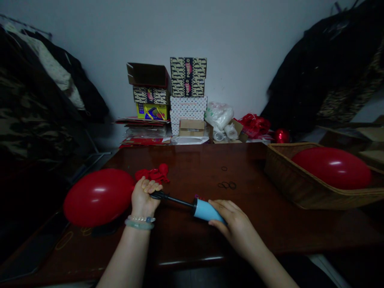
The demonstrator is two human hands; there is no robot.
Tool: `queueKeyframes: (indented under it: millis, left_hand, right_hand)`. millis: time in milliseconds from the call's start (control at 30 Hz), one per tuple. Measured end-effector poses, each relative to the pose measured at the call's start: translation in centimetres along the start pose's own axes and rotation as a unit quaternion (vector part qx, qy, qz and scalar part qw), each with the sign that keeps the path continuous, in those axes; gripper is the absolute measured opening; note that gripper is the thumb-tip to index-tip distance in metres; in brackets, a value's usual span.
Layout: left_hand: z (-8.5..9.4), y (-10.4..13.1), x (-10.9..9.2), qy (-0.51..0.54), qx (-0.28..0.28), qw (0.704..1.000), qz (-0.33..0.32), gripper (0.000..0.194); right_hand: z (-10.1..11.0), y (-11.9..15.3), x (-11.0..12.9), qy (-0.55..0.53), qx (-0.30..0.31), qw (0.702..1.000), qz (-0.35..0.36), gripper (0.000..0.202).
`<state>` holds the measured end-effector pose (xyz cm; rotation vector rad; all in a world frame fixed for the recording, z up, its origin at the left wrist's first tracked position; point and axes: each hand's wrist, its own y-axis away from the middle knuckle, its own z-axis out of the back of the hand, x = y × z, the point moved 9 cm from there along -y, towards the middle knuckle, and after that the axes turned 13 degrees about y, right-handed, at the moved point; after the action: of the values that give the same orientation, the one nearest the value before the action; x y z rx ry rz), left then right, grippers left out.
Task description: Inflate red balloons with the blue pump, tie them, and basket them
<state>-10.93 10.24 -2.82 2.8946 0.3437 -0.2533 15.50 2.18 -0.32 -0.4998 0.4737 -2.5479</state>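
Observation:
My left hand (147, 196), with a bead bracelet and a bangle at the wrist, is closed around the black end of a balloon pump (207, 210). The neck of an inflated red balloon (99, 196) meets the same hand, and the balloon extends to the left. A black rod runs from this end into the pump's light blue barrel. My right hand (234, 220) wraps round the barrel, hiding its far end. Just beyond my left hand lie several limp red balloons (151, 175). Black rubber bands (229, 185) rest on the table past the pump.
A wicker basket (288, 196) at the right holds another inflated red balloon (333, 168). Stacked boxes (188, 108) and plastic bags (220, 114) line the wall behind the brown table (192, 160). Yellowish rubber bands (64, 241) and a dark flat object (33, 248) lie at the left.

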Motion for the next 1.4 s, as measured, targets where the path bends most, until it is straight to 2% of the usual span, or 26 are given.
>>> queueKeyframes:
  millis: [233,600,767,933,1267,1400]
  left_hand:
    - [-0.4,0.6,0.8,-0.002,0.000,1.000,0.003,0.043]
    - [-0.1,2.3,5.7,-0.017,-0.007,0.999,0.046,0.043]
    - [0.2,2.9,7.0,-0.024,-0.015,0.998,0.058,0.043]
    - [-0.2,2.4,6.0,-0.032,0.006,0.998,0.049,0.043]
    - [-0.8,0.9,0.7,-0.016,-0.004,1.000,0.000,0.044]
    - [-0.8,0.8,0.2,-0.014,-0.004,1.000,0.001,0.044]
  right_hand:
    - [-0.3,0.3,-0.2,0.013,-0.008,1.000,-0.014,0.045]
    - [-0.5,0.3,1.5,0.000,-0.041,0.999,-0.016,0.046]
    - [-0.8,0.3,1.9,-0.011,-0.043,0.999,-0.012,0.044]
    - [-0.9,0.3,1.8,-0.012,-0.040,0.999,-0.008,0.045]
    - [-0.2,0.2,0.5,-0.012,0.000,1.000,0.001,0.044]
    - [0.0,0.2,0.4,-0.017,-0.004,1.000,0.007,0.043]
